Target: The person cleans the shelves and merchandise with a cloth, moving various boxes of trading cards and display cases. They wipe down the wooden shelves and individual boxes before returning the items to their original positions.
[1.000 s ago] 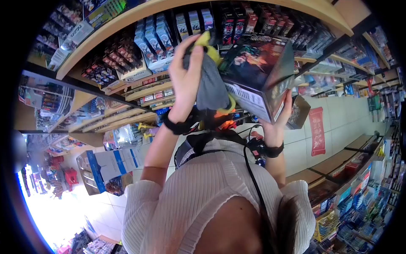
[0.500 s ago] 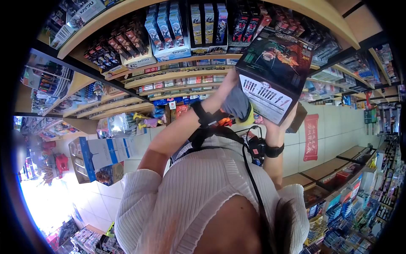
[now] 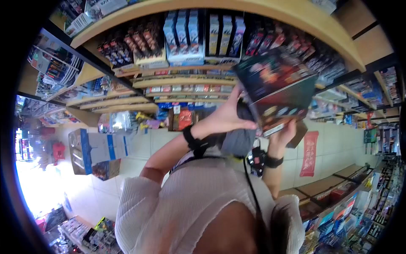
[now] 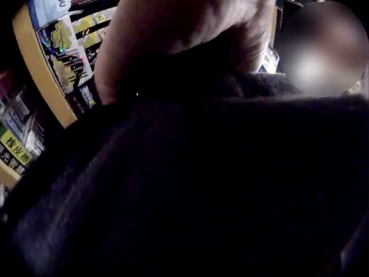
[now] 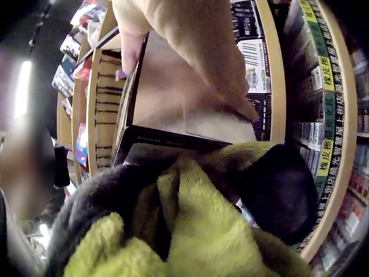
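My right hand (image 3: 285,134) holds a dark printed box (image 3: 279,89) from below, near its lower right corner. The box is tilted, with two dark faces toward the head view. At its left side, my left hand (image 3: 230,114) grips a grey and yellow cloth (image 3: 237,143), thumb extended toward the box's lower edge. The cloth hangs below that hand. In the right wrist view, the cloth's yellow side (image 5: 210,216) bunches up close to the box's bottom edge (image 5: 167,138). Dark fabric (image 4: 190,184) fills most of the left wrist view, hiding the left fingertips.
Ahead, a wooden shelf (image 3: 203,78) carries rows of small packaged boxes, including blue ones (image 3: 184,36). A blue and white carton (image 3: 99,148) stands on the floor at left. Right of the hands, a red mat (image 3: 309,153) lies on the tiles.
My left hand has brought the cloth down from beside the box's top to its lower left side. The box has turned, taking its white label face largely out of view.
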Demonstrator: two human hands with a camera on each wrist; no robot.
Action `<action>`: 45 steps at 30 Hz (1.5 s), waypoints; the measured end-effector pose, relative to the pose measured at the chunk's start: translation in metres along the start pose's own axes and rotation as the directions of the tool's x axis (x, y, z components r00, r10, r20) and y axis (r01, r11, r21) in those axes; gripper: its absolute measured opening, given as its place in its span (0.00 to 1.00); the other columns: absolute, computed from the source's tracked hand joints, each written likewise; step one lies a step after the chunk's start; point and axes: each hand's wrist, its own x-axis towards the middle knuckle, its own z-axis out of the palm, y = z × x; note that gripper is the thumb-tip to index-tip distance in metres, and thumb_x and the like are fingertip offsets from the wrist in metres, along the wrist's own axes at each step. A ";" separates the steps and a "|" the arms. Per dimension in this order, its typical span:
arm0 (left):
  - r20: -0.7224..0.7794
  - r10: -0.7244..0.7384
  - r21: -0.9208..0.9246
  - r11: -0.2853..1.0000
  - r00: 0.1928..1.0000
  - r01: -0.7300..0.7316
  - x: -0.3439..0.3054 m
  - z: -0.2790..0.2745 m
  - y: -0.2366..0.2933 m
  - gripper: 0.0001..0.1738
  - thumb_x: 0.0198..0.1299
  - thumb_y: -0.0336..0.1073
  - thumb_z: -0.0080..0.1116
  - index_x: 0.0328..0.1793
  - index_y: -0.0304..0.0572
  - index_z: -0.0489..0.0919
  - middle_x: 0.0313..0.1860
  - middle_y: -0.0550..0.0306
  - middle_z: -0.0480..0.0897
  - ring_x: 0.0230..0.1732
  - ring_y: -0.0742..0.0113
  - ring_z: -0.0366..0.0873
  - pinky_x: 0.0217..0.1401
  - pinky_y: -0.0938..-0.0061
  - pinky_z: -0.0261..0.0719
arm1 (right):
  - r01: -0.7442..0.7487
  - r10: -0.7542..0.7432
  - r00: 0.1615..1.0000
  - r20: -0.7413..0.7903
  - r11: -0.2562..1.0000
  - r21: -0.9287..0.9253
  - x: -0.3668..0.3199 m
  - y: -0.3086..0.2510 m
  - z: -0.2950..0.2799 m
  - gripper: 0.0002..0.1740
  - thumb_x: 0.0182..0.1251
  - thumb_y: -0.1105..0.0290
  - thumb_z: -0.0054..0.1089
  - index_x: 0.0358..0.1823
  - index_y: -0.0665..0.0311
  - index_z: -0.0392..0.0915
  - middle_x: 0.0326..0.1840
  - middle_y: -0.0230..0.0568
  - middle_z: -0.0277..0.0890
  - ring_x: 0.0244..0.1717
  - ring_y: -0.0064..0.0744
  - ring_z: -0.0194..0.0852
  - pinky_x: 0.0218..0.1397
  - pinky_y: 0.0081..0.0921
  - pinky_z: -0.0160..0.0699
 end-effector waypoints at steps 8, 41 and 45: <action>0.080 -0.158 -0.200 0.965 0.984 0.171 -0.021 0.005 0.008 0.40 0.46 0.31 0.70 0.65 0.35 0.61 0.60 0.54 0.69 0.60 0.66 0.65 0.64 0.70 0.64 | 0.096 -0.088 0.995 0.049 0.976 -0.193 -0.024 -0.009 0.055 0.36 0.50 0.69 0.64 0.61 0.68 0.59 0.55 0.41 0.67 0.53 0.37 0.69 0.58 0.33 0.67; -0.767 -0.213 -0.112 0.973 0.606 0.200 -0.145 -0.073 0.028 0.13 0.47 0.26 0.54 0.41 0.34 0.79 0.37 0.60 0.79 0.37 0.68 0.75 0.43 0.75 0.73 | -0.115 -0.489 0.866 -0.101 0.002 -0.993 0.341 -0.236 0.201 0.72 0.30 0.56 0.76 0.69 0.78 0.31 0.57 0.54 0.66 0.56 0.39 0.67 0.61 0.32 0.64; -0.807 -0.255 -0.084 0.942 0.533 0.324 -0.162 -0.089 0.023 0.16 0.53 0.33 0.53 0.48 0.36 0.77 0.40 0.60 0.77 0.40 0.69 0.73 0.45 0.74 0.72 | 0.111 -0.153 0.982 0.112 -0.015 -0.994 0.309 -0.276 0.196 0.37 0.41 0.56 0.69 0.53 0.66 0.69 0.50 0.42 0.72 0.49 0.32 0.70 0.52 0.29 0.68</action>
